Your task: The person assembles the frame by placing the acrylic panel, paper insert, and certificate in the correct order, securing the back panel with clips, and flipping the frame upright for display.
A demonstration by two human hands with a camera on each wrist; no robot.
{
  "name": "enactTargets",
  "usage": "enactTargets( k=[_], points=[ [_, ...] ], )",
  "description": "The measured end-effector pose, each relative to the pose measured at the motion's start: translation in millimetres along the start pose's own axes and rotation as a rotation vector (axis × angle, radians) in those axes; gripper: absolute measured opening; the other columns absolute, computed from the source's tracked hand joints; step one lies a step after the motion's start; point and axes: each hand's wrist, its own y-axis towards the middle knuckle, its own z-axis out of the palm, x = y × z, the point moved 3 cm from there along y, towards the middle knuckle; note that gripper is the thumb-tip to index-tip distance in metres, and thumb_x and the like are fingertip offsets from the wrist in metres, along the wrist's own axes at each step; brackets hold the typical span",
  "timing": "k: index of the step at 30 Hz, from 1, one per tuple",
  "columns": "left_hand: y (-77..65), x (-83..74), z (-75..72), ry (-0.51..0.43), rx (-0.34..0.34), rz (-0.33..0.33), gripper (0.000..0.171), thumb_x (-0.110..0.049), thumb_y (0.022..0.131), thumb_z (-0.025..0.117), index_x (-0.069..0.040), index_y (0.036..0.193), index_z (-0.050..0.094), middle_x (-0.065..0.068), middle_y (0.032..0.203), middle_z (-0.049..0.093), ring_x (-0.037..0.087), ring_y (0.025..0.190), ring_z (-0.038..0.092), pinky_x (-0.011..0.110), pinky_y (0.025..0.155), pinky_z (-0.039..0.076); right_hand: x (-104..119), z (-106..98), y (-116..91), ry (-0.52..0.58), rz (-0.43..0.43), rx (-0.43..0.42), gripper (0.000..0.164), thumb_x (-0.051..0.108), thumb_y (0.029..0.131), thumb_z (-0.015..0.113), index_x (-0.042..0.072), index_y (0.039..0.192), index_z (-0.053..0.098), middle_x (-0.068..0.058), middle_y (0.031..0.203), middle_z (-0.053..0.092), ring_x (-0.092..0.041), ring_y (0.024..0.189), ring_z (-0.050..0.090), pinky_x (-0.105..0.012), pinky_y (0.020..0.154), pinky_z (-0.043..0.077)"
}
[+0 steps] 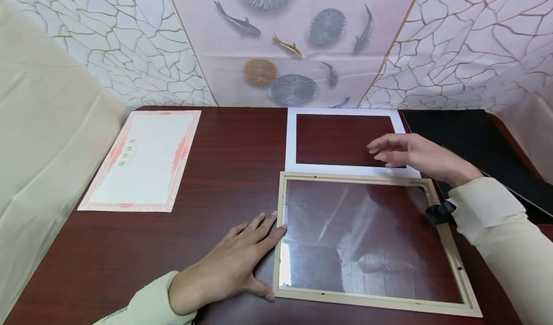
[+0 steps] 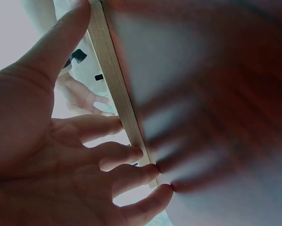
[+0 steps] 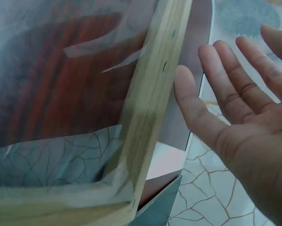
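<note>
1. The dark red-brown desk point(image 1: 229, 147) carries everything listed here.
2. A pale wooden frame point(image 1: 371, 302) lies at the near right, with a clear sheet point(image 1: 367, 248) set inside it.
3. A black panel point(image 1: 466, 128) lies at the far right, partly hidden by the right sleeve.
4. A white border point(image 1: 291, 142) with a rectangular opening lies just beyond the frame.
5. A pink-edged paper point(image 1: 147, 162) lies at the far left, well apart from the frame.
6. Of the hands, the left hand point(image 1: 237, 262) has its fingers spread, touching the frame's left edge; the right hand point(image 1: 419, 154), loosely bent and relaxed, is over the white border's right side.
</note>
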Motion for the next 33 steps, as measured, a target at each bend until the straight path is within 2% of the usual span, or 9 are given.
enactTargets(
  k=[3, 8, 10, 12, 15, 20, 25, 29, 33],
  points=[
    [-0.8, 0.3, 0.8, 0.013, -0.014, 0.006, 0.121, -0.057, 0.066, 0.093, -0.017, 0.165, 0.035, 0.016, 0.172, 0.028, 0.039, 0.158, 0.031, 0.058, 0.117, 0.039, -4, 0, 9, -0.025, 0.002, -0.003, 0.037, 0.023, 0.11, 0.054, 0.009, 0.145, 0.058, -0.014, 0.146, 0.06, -0.001, 0.116, 0.062, -0.026, 0.09, 0.057],
    [0.0, -0.1, 1.3, 0.028, -0.032, 0.016, 0.121, -0.057, 0.065, 0.093, -0.017, 0.164, 0.036, 0.016, 0.172, 0.03, 0.039, 0.157, 0.033, 0.058, 0.115, 0.041, -7, 5, 19, -0.026, -0.02, 0.022, 0.038, 0.019, 0.111, 0.051, 0.003, 0.145, 0.056, -0.022, 0.148, 0.056, -0.029, 0.129, 0.061, -0.034, 0.091, 0.061],
    [-0.1, -0.1, 1.6, 0.032, -0.036, 0.017, 0.121, -0.057, 0.065, 0.093, -0.017, 0.164, 0.036, 0.016, 0.171, 0.03, 0.039, 0.157, 0.034, 0.058, 0.115, 0.041, -5, 6, 21, -0.032, -0.03, 0.037, 0.039, 0.017, 0.111, 0.05, 0.002, 0.146, 0.055, -0.026, 0.149, 0.055, -0.037, 0.132, 0.059, -0.038, 0.092, 0.062],
    [-0.3, -0.1, 2.0, 0.035, -0.039, 0.015, 0.121, -0.058, 0.065, 0.093, -0.017, 0.164, 0.036, 0.016, 0.171, 0.031, 0.039, 0.157, 0.034, 0.057, 0.115, 0.041, -4, 6, 24, -0.039, -0.037, 0.049, 0.038, 0.016, 0.111, 0.049, 0.001, 0.147, 0.055, -0.027, 0.148, 0.056, -0.04, 0.131, 0.06, -0.041, 0.092, 0.062],
    [-0.3, -0.1, 2.4, 0.035, -0.042, 0.012, 0.121, -0.058, 0.065, 0.093, -0.018, 0.164, 0.036, 0.015, 0.171, 0.032, 0.038, 0.157, 0.034, 0.057, 0.115, 0.041, -1, 5, 26, -0.057, -0.051, 0.073, 0.037, 0.014, 0.112, 0.047, 0.001, 0.146, 0.055, -0.026, 0.143, 0.059, -0.037, 0.122, 0.064, -0.039, 0.09, 0.062],
    [-0.1, 0.2, 2.9, 0.041, -0.047, 0.012, 0.122, -0.059, 0.064, 0.092, -0.019, 0.164, 0.037, 0.015, 0.171, 0.033, 0.038, 0.157, 0.035, 0.057, 0.114, 0.042, -1, 5, 30, -0.041, -0.054, 0.108, 0.037, 0.012, 0.11, 0.049, 0.0, 0.144, 0.056, -0.02, 0.132, 0.063, -0.02, 0.101, 0.066, -0.031, 0.083, 0.061],
    [-0.3, 0.8, 3.6, 0.045, -0.05, 0.012, 0.122, -0.059, 0.064, 0.092, -0.02, 0.164, 0.036, 0.014, 0.171, 0.032, 0.038, 0.156, 0.036, 0.057, 0.114, 0.042, -2, 4, 35, 0.008, -0.035, 0.163, 0.039, 0.007, 0.108, 0.05, -0.002, 0.146, 0.053, -0.017, 0.12, 0.064, -0.015, 0.093, 0.066, -0.03, 0.082, 0.059],
    [-0.6, 1.2, 3.7, 0.05, -0.057, 0.017, 0.122, -0.06, 0.064, 0.092, -0.02, 0.165, 0.036, 0.014, 0.171, 0.032, 0.038, 0.156, 0.037, 0.057, 0.114, 0.042, -1, 4, 38, -0.015, -0.003, 0.224, 0.041, 0.011, 0.105, 0.058, -0.003, 0.143, 0.055, -0.009, 0.108, 0.064, -0.013, 0.09, 0.06, -0.03, 0.08, 0.053],
    [-1.1, 1.3, 3.4, 0.057, -0.068, 0.023, 0.122, -0.06, 0.064, 0.092, -0.02, 0.165, 0.036, 0.013, 0.171, 0.032, 0.037, 0.155, 0.038, 0.056, 0.113, 0.043, -1, 7, 41, -0.075, 0.026, 0.265, 0.04, 0.016, 0.098, 0.071, 0.001, 0.135, 0.063, -0.005, 0.103, 0.065, -0.012, 0.087, 0.057, -0.028, 0.076, 0.047]
  ],
)
